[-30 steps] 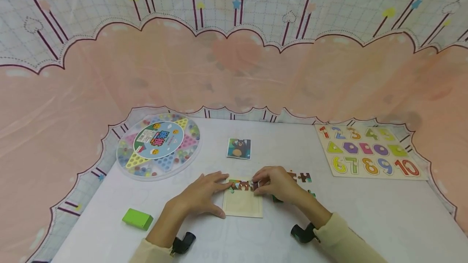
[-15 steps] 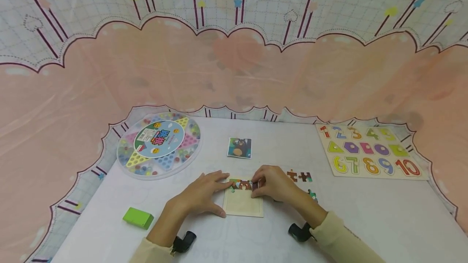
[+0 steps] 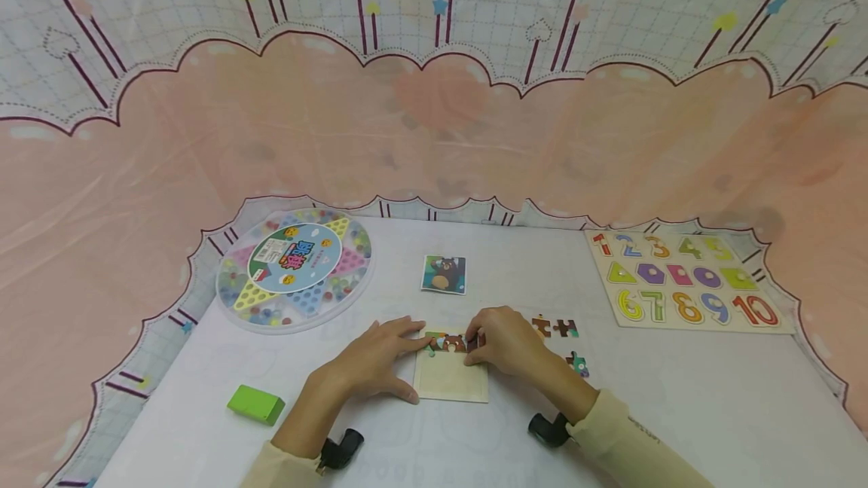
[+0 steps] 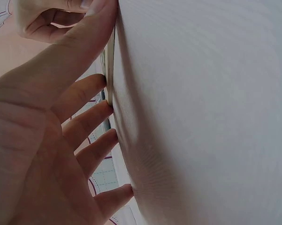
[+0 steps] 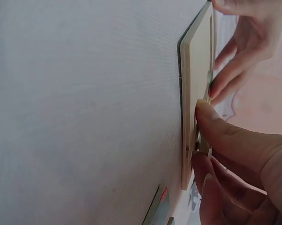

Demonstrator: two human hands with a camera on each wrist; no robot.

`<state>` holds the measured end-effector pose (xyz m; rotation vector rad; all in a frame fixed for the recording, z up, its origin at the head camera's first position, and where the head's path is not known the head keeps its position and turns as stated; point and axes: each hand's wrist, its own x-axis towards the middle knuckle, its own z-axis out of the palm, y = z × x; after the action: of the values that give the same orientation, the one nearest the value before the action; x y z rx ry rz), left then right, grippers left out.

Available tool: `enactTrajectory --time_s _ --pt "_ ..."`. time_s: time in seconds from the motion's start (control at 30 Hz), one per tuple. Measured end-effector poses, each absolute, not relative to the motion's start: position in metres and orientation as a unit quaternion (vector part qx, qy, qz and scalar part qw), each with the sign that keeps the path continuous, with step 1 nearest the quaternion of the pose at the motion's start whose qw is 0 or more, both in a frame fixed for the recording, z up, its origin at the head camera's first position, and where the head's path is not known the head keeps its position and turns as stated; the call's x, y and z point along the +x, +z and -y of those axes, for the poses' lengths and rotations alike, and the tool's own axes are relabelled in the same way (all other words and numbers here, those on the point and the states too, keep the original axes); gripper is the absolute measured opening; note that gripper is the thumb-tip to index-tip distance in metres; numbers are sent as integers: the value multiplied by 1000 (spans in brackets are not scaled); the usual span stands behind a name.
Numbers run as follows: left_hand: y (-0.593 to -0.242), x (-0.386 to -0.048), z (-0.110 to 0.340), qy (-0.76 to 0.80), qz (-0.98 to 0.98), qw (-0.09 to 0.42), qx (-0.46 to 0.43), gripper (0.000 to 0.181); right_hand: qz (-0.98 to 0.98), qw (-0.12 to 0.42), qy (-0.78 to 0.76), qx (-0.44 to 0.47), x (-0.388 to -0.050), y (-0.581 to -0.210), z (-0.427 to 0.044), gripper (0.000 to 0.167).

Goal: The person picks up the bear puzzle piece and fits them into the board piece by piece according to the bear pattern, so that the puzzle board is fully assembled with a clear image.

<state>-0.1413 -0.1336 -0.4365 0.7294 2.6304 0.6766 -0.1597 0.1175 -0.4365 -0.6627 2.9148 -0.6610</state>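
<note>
A small wooden puzzle board (image 3: 450, 382) lies on the table, with joined bear jigsaw pieces (image 3: 449, 343) along its far edge. My left hand (image 3: 373, 360) rests at the board's left side, fingers spread and the thumb by its near corner. At the far right corner of the board, my right hand (image 3: 511, 345) pinches a dark brown jigsaw piece (image 3: 472, 343) between thumb and fingers. In the right wrist view this piece (image 5: 205, 145) is tilted against the board, mostly covered by the fingers. Whether it is seated cannot be told.
Loose jigsaw pieces (image 3: 565, 328) lie right of the board. A bear picture card (image 3: 444, 275) is beyond it. Around these are a round marble game board (image 3: 294, 269), a number puzzle board (image 3: 685, 281) and a green block (image 3: 255, 405).
My right wrist and forearm have shifted slightly left, uncovering a loose green piece on the right and hiding another below the hand. My left hand stays put.
</note>
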Motion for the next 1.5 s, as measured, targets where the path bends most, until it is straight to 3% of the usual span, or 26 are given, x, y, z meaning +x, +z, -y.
enactTrajectory --time_s 0.3,0.6,1.13,1.5 --pt "-437 -141 135 234 -923 164 258 88 -952 35 -207 -225 -160 -436 -118 28" --pt "-438 -143 134 238 -922 164 258 88 -937 74 -263 -218 -164 -439 -121 24" --pt "-438 -142 134 233 -924 160 259 88 -919 96 -309 -224 -166 -439 -124 16" --pt "-437 -141 134 239 -922 161 257 88 -927 121 -302 -186 -168 -419 -139 36"
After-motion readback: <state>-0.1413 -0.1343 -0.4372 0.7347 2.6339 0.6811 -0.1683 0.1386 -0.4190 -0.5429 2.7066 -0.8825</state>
